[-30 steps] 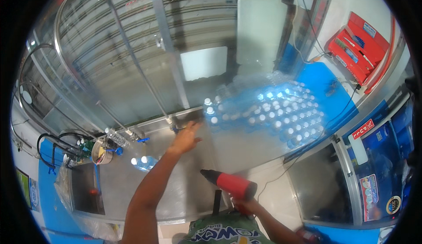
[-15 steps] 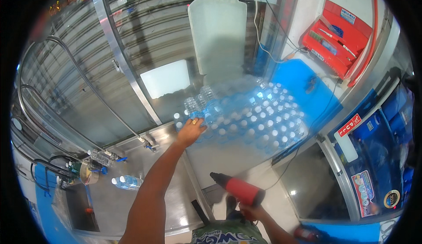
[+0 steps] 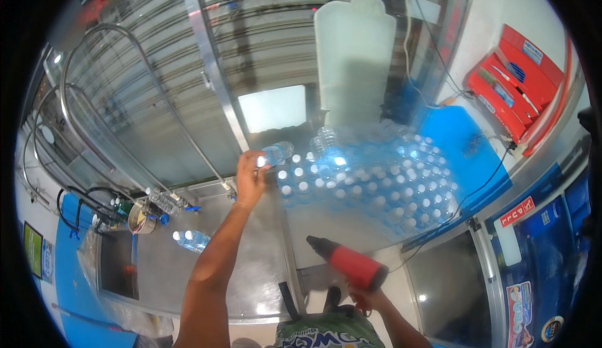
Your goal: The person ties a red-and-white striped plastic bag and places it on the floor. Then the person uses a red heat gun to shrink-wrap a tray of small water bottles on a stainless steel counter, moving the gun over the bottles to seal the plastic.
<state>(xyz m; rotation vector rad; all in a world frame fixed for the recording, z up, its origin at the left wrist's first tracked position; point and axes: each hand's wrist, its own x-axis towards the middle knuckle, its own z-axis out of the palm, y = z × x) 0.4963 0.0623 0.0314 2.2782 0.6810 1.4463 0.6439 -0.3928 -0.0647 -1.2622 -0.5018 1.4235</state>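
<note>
My left hand [image 3: 251,182] is closed round a clear plastic bottle [image 3: 277,153] with a white cap, tilted so its cap end lies at my fingers. It is at the left end of a large group of capped water bottles [image 3: 376,188] standing close together on a pale surface. My right hand [image 3: 364,298] grips a red heat gun [image 3: 351,265] by its handle. The gun's black nozzle points left and away from me, apart from the bottles.
To the left is a steel sink counter [image 3: 169,266] with two bottles [image 3: 191,240] lying on it, near taps and bent pipes. A tub [image 3: 142,221] stands by its back edge. At the right are an open red box [image 3: 517,78], a cord [image 3: 480,188] and a glass-doored fridge [image 3: 533,247].
My left hand has come away from the bottle group to the left, now with one bottle in it. The view has shifted left. My right hand still has the heat gun.
</note>
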